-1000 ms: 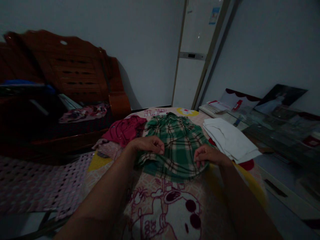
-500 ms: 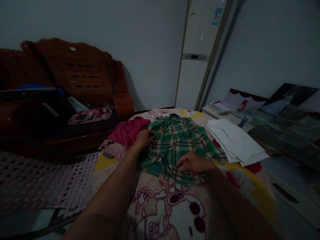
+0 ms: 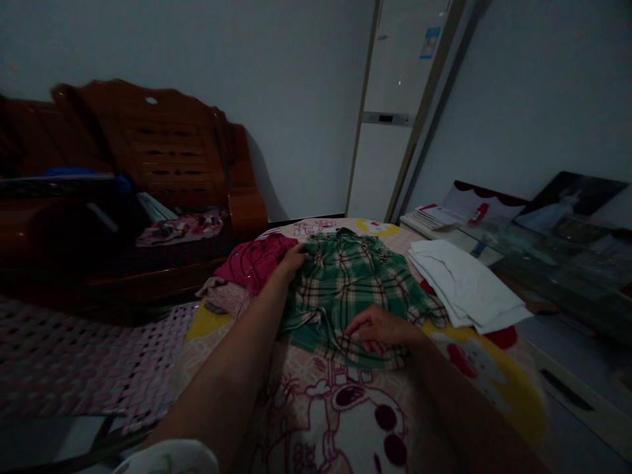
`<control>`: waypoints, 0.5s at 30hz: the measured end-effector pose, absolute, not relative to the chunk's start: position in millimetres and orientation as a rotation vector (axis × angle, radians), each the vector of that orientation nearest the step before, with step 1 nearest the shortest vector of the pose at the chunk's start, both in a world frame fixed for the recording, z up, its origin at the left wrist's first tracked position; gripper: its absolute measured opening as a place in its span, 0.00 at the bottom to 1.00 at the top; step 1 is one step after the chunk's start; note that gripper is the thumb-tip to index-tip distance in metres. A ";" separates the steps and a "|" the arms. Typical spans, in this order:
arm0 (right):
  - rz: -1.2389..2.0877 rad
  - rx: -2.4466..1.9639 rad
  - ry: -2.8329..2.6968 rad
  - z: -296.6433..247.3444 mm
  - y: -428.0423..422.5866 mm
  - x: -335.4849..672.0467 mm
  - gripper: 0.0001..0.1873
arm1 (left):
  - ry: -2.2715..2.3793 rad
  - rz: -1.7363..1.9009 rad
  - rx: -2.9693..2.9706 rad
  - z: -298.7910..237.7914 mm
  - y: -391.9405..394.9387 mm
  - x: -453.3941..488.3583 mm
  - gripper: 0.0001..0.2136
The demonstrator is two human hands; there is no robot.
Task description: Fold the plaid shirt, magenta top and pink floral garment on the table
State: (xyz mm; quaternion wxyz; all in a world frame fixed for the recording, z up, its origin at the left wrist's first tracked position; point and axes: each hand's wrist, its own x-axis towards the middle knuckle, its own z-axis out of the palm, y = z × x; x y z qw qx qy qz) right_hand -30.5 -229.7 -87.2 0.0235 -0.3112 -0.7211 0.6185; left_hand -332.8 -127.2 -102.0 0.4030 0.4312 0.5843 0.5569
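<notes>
Right of the pink garment, the green plaid shirt, seemingly light and limp, is best held by its edges, the adjoining one touched by the left hand, grip indiscernible, the hem overlain by the right hand, fingers loosely parted.

one left hand and one right hand, two in all; one green plaid shirt, one magenta garment, one pale pink cloth and one pile of white cloth, its layers too dim to count; one patterned tablecloth; one wooden seat; one tall white unit bearing one blue sticker; one dark picture; one small red object.
</notes>
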 end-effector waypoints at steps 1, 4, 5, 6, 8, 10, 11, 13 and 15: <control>1.915 -0.970 -2.231 -87.8 -229.5 -30.7 0.16 | 1.479 1.416 1.039 -98.9 -123.2 -333.9 0.18; 1.910 -0.980 -2.234 -89.3 -228.4 -31.3 0.16 | 1.501 1.501 0.961 -87.4 -114.1 -341.9 0.12; 1.914 -0.978 -2.234 -89.5 -228.1 -31.4 0.16 | 1.489 1.538 0.970 -83.3 -112.2 -345.7 0.12; 1.919 -0.976 -2.232 -89.5 -228.0 -31.4 0.17 | 1.458 1.567 0.997 -79.2 -110.8 -349.9 0.13; 1.928 -0.981 -2.231 -88.7 -228.2 -31.5 0.17 | 1.374 1.603 1.061 -71.7 -109.5 -358.0 0.15; 1.935 -0.994 -2.228 -86.6 -229.2 -31.8 0.18 | 1.330 1.627 1.098 -65.2 -108.8 -364.5 0.17; 1.937 -0.999 -2.227 -85.1 -229.9 -32.0 0.19 | 1.343 1.630 1.108 -62.3 -108.0 -367.0 0.18; 1.932 -0.995 -2.217 -81.1 -231.4 -32.0 0.20 | 1.430 1.631 1.149 -56.4 -104.8 -370.5 0.19; 1.913 -0.981 -2.188 -76.8 -232.4 -31.3 0.21 | 1.588 1.609 1.277 -49.9 -98.6 -373.4 0.20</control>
